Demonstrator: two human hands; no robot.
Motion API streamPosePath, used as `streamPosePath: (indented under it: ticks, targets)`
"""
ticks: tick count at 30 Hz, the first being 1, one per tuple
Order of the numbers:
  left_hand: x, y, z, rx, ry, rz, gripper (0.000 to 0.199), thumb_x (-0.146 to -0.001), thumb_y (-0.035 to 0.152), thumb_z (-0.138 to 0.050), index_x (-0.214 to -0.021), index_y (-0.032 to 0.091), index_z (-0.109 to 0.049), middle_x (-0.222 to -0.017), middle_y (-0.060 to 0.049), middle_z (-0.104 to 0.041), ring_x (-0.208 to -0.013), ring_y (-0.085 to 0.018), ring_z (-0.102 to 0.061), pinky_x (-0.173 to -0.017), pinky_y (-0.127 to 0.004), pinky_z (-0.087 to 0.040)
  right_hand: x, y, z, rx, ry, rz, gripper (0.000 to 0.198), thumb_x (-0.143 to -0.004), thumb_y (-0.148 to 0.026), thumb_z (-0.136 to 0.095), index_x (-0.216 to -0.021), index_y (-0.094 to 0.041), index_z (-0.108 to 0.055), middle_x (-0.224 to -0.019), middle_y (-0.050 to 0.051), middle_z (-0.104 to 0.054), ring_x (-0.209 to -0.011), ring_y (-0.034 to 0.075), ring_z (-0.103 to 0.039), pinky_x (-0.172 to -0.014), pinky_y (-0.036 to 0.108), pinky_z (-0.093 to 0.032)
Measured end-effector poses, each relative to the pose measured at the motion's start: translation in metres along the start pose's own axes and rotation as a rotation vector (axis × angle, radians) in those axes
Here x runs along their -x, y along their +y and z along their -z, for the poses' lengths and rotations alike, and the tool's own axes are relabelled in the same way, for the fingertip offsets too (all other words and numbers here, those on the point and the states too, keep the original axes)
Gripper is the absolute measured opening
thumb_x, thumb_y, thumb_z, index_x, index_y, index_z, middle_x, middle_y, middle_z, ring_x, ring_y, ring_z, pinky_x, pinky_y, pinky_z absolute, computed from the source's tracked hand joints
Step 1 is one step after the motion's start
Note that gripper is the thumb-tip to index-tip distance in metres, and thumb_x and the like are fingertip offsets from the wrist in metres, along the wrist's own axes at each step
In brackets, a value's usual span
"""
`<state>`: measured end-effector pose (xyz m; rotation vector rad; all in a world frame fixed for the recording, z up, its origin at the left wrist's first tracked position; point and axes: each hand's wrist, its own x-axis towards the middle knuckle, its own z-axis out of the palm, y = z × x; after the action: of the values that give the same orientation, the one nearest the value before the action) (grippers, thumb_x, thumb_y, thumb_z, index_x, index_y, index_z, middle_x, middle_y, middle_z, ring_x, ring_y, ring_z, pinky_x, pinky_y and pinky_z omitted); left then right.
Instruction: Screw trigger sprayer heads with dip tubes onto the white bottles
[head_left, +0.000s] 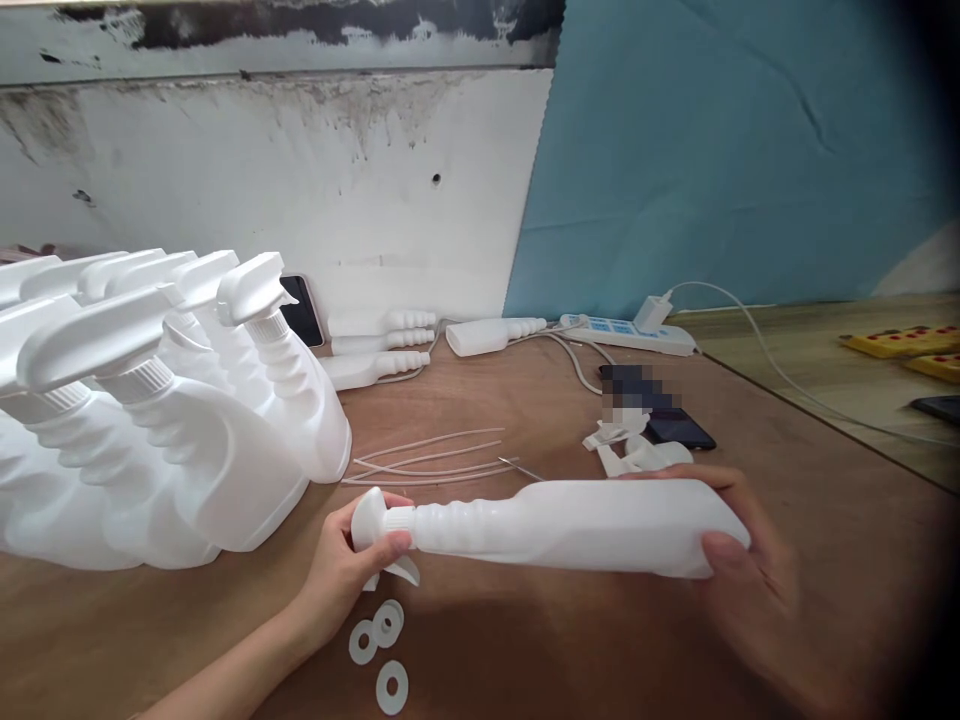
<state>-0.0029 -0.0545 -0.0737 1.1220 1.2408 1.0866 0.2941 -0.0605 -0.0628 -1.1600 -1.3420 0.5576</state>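
Head view: my left hand [343,560] pinches the sprayer [367,515] by its ribbed collar [400,519], while my right hand [757,565] grasps the wide end of the bottle [585,525], held sideways between them. I judge the step in hand to be joining sprayer and bottle; the next move seems to call for a steady bottle while the collar turns. Cloudy white plastic, the bottle ripples at its neck [457,525]. Beyond it lie thin, curved tubes [420,460]; nearer me, flat round washers [391,668].
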Motion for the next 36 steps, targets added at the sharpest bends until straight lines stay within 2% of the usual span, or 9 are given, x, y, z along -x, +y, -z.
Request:
streamPosePath:
  ticks: [4,9,14,18,22,25,30,33,36]
  targets:
    - [0.001,0.01,0.008,-0.207,-0.15,-0.21,0.023,-0.063,0.023,-0.072,-0.084,0.017,-0.067,-0.08,-0.005,-0.062,-0.068,-0.016,-0.054,-0.059,-0.023,-0.042,-0.006,0.002,0.005,0.112,0.008,-0.107,0.033,-0.074,-0.053,-0.051,-0.087,-0.025,-0.059,-0.076,0.002,-0.058,-0.051,0.015,-0.045,-0.039,0.023,-0.033]
    - [0.006,0.014,0.016,-0.288,-0.225,-0.437,0.025,-0.068,0.014,-0.067,-0.092,0.019,-0.064,-0.089,-0.009,-0.062,-0.081,-0.023,-0.058,-0.069,-0.029,-0.044,-0.013,0.002,0.005,0.05,-0.074,-0.282,0.038,-0.073,-0.058,-0.049,-0.088,-0.024,-0.057,-0.064,0.0,-0.055,-0.049,0.014,-0.044,-0.039,0.022,-0.032]
    - [0.009,0.019,0.017,-0.381,-0.323,-0.689,0.031,-0.073,0.01,-0.06,-0.102,0.019,-0.055,-0.091,-0.009,-0.059,-0.078,-0.019,-0.057,-0.066,-0.028,-0.045,-0.014,-0.003,-0.001,-0.056,-0.182,-0.53,0.043,-0.073,-0.063,-0.047,-0.081,-0.021,-0.055,-0.062,0.0,-0.053,-0.056,0.016,-0.047,-0.047,0.023,-0.039]
    - [0.007,0.027,0.017,-0.474,-0.241,-0.667,0.018,-0.077,0.017,-0.057,-0.095,0.019,-0.053,-0.08,-0.002,-0.057,-0.065,-0.012,-0.052,-0.059,-0.022,-0.042,-0.011,-0.008,-0.008,-0.101,-0.149,-0.675,0.047,-0.069,-0.065,-0.051,-0.078,-0.02,-0.054,-0.068,0.001,-0.056,-0.062,0.017,-0.051,-0.055,0.026,-0.044]
    - [0.007,0.029,0.014,-0.44,-0.144,-0.447,0.011,-0.085,0.029,-0.047,-0.088,0.02,-0.052,-0.075,0.0,-0.057,-0.058,-0.01,-0.05,-0.053,-0.02,-0.04,-0.005,-0.008,-0.012,-0.047,-0.089,-0.567,0.049,-0.07,-0.067,-0.048,-0.084,-0.021,-0.054,-0.069,0.0,-0.057,-0.058,0.015,-0.047,-0.051,0.024,-0.039]
    - [0.008,0.028,0.012,-0.425,-0.127,-0.39,0.016,-0.085,0.034,-0.046,-0.084,0.019,-0.052,-0.07,0.002,-0.056,-0.057,-0.009,-0.048,-0.053,-0.019,-0.039,-0.001,-0.007,-0.011,0.014,-0.035,-0.487,0.05,-0.07,-0.068,-0.044,-0.088,-0.022,-0.054,-0.066,-0.001,-0.055,-0.055,0.015,-0.044,-0.047,0.023,-0.035]
    - [0.007,0.032,0.014,-0.443,-0.032,-0.462,0.017,-0.084,0.035,-0.049,-0.084,0.019,-0.053,-0.07,0.001,-0.056,-0.056,-0.009,-0.045,-0.051,-0.02,-0.035,0.014,-0.003,-0.012,0.022,0.064,-0.329,0.045,-0.073,-0.064,-0.043,-0.088,-0.022,-0.052,-0.068,0.0,-0.053,-0.054,0.015,-0.044,-0.045,0.024,-0.035]
    - [0.008,0.042,0.016,-0.431,0.006,-0.545,0.016,-0.084,0.033,-0.048,-0.083,0.019,-0.054,-0.07,0.0,-0.058,-0.062,-0.012,-0.052,-0.054,-0.022,-0.039,0.025,0.001,-0.015,-0.067,0.144,-0.098,0.041,-0.074,-0.06,-0.045,-0.088,-0.023,-0.052,-0.077,0.003,-0.053,-0.06,0.017,-0.048,-0.047,0.027,-0.039]
    - [0.011,0.05,0.011,-0.387,0.066,-0.693,0.013,-0.082,0.031,-0.052,-0.09,0.021,-0.056,-0.086,-0.003,-0.062,-0.085,-0.017,-0.057,-0.072,-0.027,-0.044,0.032,0.0,-0.017,-0.24,0.146,0.225,0.035,-0.075,-0.053,-0.047,-0.092,-0.023,-0.05,-0.085,0.007,-0.055,-0.073,0.022,-0.054,-0.055,0.032,-0.045]
